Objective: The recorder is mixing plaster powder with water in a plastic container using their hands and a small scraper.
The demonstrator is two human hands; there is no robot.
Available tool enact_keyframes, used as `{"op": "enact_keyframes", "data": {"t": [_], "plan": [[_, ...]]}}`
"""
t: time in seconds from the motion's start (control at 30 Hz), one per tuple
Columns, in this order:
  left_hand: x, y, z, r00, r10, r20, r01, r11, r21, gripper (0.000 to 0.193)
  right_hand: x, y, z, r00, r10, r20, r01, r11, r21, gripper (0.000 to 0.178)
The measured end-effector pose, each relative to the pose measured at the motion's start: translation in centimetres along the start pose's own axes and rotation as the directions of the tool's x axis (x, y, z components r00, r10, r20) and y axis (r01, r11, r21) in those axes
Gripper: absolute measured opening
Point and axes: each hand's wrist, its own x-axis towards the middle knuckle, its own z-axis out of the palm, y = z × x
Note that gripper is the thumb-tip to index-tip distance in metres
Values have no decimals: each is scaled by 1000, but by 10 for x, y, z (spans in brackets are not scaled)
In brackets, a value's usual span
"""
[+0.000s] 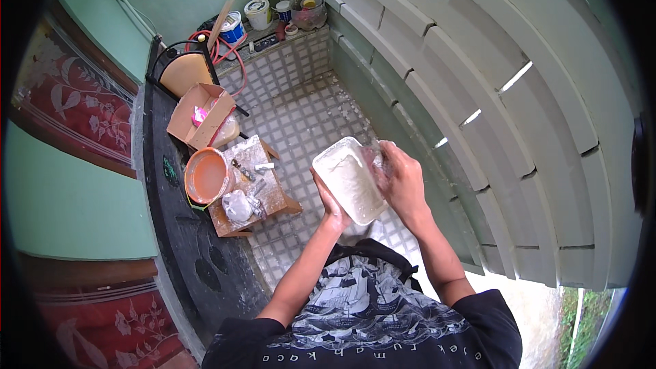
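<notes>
Head view looking straight down: both hands are wrapped around a white tub full of pale paste, held up in front of the chest over the checkered tile floor. The left hand cups it from below at the near-left corner, fingers curled around the edge. The right hand clamps the right long side, and there's something clear and crinkly, maybe a bit of plastic, pressed between that hand and the tub near its top end; can't really tell what it is. The tub sits tilted, its far end pointing up and left.

Off to the left, on the floor, there's a piece of cardboard with a few small tools and a scrunched plastic bag on it. Touching its left edge is an orange bowl. Just beyond that is an open cardboard box with something pink inside.

Further back, a ledge along the green wall holds a cluster of paint cans and jars, with a red hose looped near them. On the right, a slatted pale-green wall curves past, daylight showing through a few gaps.
</notes>
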Motion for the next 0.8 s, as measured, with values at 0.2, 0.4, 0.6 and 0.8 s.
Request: {"op": "enact_keyframes", "data": {"t": [0.2,0.4,0.6,0.8], "plan": [[-1,-3,5,997,44,-57,-38,993,113,84,5,5,12,994,100,50,-104,993,63,36],[4,-11,-10,988,-10,-152,27,993,111,86,3,-5,25,997,35,74,-46,988,148,37],[3,-8,-13,990,1,-140,24,984,176,85,-4,-9,31,987,-104,124,88,987,131,35],[2,-4,-12,996,43,-74,-30,986,166,85,-1,-20,11,990,12,139,-47,967,251,35]]}}
